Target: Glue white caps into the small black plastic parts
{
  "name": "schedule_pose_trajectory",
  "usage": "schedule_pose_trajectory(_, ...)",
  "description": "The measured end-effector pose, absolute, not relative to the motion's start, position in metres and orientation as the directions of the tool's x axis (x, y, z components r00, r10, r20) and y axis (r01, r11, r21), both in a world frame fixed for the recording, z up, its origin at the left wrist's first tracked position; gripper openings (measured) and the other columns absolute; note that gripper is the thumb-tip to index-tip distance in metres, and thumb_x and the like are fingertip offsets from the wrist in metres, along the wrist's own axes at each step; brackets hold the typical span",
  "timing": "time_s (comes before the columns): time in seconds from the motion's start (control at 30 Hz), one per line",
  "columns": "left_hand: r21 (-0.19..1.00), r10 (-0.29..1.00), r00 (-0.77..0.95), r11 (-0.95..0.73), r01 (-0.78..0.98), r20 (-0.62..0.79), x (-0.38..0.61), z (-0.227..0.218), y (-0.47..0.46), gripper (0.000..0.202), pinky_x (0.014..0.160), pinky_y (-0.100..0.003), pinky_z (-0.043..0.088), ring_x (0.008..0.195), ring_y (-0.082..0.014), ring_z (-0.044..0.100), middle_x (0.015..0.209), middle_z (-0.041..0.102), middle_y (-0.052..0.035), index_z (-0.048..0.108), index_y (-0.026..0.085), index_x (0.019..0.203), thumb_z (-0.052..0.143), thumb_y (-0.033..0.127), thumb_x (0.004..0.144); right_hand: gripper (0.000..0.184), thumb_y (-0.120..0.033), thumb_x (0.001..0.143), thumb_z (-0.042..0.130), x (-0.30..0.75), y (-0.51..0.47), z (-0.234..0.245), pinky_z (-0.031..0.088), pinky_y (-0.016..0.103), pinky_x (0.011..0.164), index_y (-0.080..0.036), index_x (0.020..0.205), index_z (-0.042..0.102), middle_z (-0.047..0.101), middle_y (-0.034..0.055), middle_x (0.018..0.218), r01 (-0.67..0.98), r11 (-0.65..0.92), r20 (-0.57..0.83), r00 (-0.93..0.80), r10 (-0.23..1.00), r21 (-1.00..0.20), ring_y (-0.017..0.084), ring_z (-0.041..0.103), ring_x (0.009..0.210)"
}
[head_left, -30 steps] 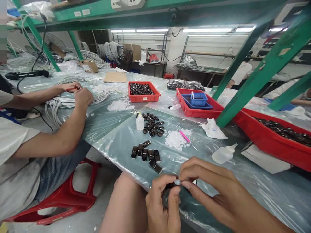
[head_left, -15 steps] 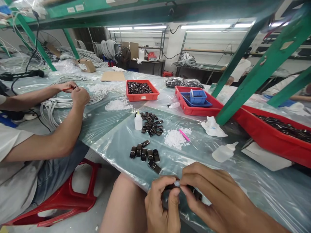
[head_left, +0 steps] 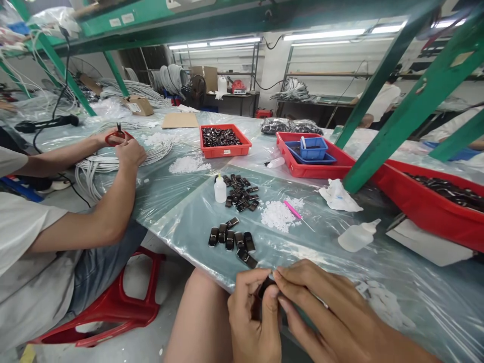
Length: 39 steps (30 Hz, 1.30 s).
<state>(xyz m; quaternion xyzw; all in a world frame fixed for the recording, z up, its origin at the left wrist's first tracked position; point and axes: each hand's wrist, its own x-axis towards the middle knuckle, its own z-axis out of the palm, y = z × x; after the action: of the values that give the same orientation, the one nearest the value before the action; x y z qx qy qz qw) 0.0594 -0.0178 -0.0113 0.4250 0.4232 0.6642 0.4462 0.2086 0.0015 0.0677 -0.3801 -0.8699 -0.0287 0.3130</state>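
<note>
Low at the table's front edge, my left hand (head_left: 249, 315) pinches a small glossy black plastic case (head_left: 266, 286) between thumb and fingers. From the other side, my right hand (head_left: 327, 305) presses its fingertips together against the end of that case. A pale spot shows at this end; fingers hide most of it. Beyond my hands lie several loose black cases (head_left: 229, 241), with a denser cluster (head_left: 242, 193) behind them. A white squeeze bottle (head_left: 220, 189) stands by the cluster. To its right, a pink-handled needle tool (head_left: 293, 208) rests on a heap of small white pieces (head_left: 278, 216).
A translucent bottle (head_left: 357, 237) lies tipped at right, near crumpled tissue (head_left: 340, 195). Red trays (head_left: 227, 150) hold black parts; another red tray (head_left: 317, 170) contains blue bins. A green post (head_left: 412, 101) slants down at right. At left, a co-worker's hands (head_left: 126, 151) hold red-handled cutters over coiled cable.
My right fingertips have closed in over the case's end, covering most of the pale round piece seen there before. The co-worker's cutters now point upward. The view has shifted slightly.
</note>
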Motion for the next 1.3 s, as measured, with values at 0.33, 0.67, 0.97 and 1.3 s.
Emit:
schedule_pose_trajectory(0.33,0.872,0.850,-0.246,-0.394,0.290,0.466,0.033,-0.009,-0.006,0.022,0.090,-0.030,0.061,0.097,-0.0218,0.080,0.102,0.082,-0.0041,0.072,0.026,0.115,0.060,0.044,0.114,0.026,-0.015,0.111,0.054,0.238,0.023,0.109,0.064,0.032,0.089,-0.027,0.129,0.067,0.073,0.0084,0.121,0.643,0.702,0.550,-0.483,0.682,-0.305,0.021,0.075,0.106)
schedule_pose_trajectory(0.67,0.451,0.605,0.024,-0.619,0.644,0.796,0.004,-0.010,0.037,0.020,0.100,-0.038,0.048,0.104,-0.0264,0.067,0.109,0.075,-0.0086,0.069,0.020,0.120,0.063,0.007,0.105,0.004,-0.025,0.103,0.072,0.335,0.006,0.080,0.062,0.028,0.067,-0.028,0.100,0.074,0.075,-0.0005,0.097,0.775,0.473,0.138,-0.461,0.877,-0.419,0.019,0.077,0.079)
schedule_pose_trajectory(0.97,0.472,0.698,0.094,-0.571,0.672,0.710,0.006,-0.020,0.045,0.024,0.113,-0.043,0.044,0.127,-0.0314,0.066,0.136,0.071,-0.0132,0.070,0.020,0.128,0.064,0.014,0.106,0.006,-0.029,0.104,0.071,0.328,-0.001,0.067,0.062,0.031,0.071,-0.031,0.109,0.073,0.073,-0.0003,0.108,0.777,0.464,0.163,-0.439,0.884,-0.425,0.021,0.078,0.086)
schedule_pose_trajectory(1.3,0.451,0.631,0.222,-0.718,0.531,0.744,0.071,-0.007,0.005,0.019,0.107,-0.045,0.047,0.115,-0.0288,0.064,0.123,0.068,-0.0120,0.070,0.017,0.120,0.059,0.009,0.107,0.058,-0.073,0.092,0.073,0.369,0.013,0.068,0.033,0.035,0.043,-0.029,0.062,0.051,0.055,0.0018,0.053,0.913,0.065,0.278,0.054,0.959,-0.402,0.022,0.051,0.043)
